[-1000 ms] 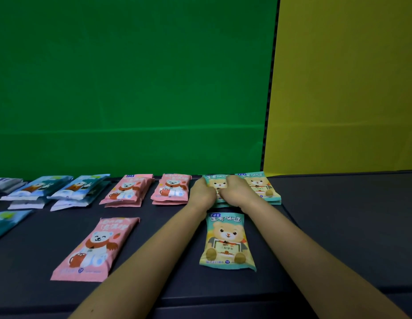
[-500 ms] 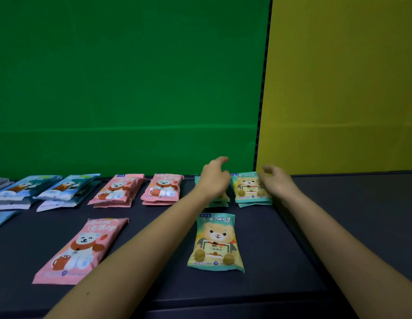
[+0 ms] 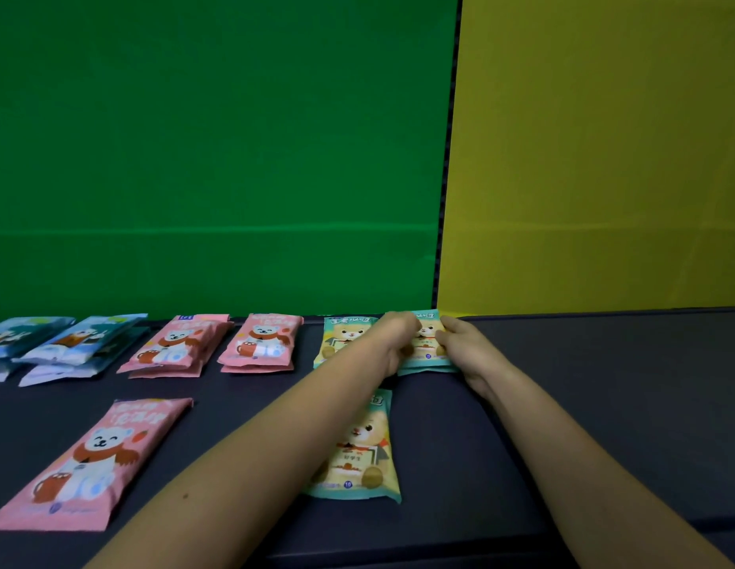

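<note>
Teal packet (image 3: 426,342), tan bear print; left hand (image 3: 393,342), right hand (image 3: 466,349) gripping.

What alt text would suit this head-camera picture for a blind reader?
A left hand and right hand grip a teal packet stack at the back of a dark table. Pink packets and blue packets lie to the left, before a green wall and yellow wall.

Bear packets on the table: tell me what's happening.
A person is laying them out by colour on the dark table. The left hand and the right hand grip the rightmost teal stack in the back row by its sides. Left of it lie another teal stack, pink stacks and blue stacks. A single teal packet and a single pink packet lie nearer.
</note>
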The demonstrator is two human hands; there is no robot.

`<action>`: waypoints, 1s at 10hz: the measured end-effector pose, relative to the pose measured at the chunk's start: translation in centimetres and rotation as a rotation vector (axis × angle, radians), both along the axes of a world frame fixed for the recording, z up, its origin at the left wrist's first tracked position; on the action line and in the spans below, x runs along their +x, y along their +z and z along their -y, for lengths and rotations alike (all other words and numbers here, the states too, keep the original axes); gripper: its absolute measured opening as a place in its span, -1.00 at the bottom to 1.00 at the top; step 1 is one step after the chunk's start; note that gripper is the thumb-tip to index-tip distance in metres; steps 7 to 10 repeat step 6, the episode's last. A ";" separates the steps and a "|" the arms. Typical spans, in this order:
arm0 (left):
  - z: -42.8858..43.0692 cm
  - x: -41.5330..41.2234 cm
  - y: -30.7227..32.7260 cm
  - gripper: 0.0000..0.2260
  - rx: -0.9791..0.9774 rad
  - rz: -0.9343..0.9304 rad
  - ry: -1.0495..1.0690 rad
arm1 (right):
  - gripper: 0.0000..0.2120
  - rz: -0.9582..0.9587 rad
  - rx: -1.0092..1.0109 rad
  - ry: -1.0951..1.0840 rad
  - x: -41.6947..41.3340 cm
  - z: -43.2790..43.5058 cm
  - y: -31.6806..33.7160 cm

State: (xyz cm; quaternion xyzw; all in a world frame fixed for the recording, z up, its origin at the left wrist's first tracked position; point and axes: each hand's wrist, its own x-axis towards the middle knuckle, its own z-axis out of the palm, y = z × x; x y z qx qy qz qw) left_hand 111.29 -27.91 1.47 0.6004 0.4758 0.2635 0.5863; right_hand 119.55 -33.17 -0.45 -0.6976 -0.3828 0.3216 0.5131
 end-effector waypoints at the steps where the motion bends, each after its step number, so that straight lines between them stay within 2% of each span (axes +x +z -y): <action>1: 0.2 0.0 0.2 -0.93 -0.033 0.048 0.004 | -0.60 0.019 0.010 0.000 -0.3 -0.1 -0.1; 3: -0.4 0.2 -0.1 -0.85 0.019 -0.037 0.029 | -0.64 0.078 -0.004 0.015 -0.1 -0.6 -0.3; 4: 0.3 -0.3 0.5 -0.72 0.069 -0.078 -0.010 | -0.67 0.125 0.026 0.010 0.1 -0.5 -0.1; 5: 0.3 -1.2 1.0 -0.58 0.175 -0.030 -0.010 | -0.63 0.189 0.078 -0.035 0.4 -0.6 -0.2; 6: 0.9 -4.4 3.0 -0.61 0.356 0.182 0.002 | -0.65 0.249 0.149 -0.101 0.5 0.1 0.5; 10: 0.9 -4.4 3.0 -0.61 0.356 0.182 0.002 | -0.65 0.249 0.149 -0.101 0.5 0.1 0.5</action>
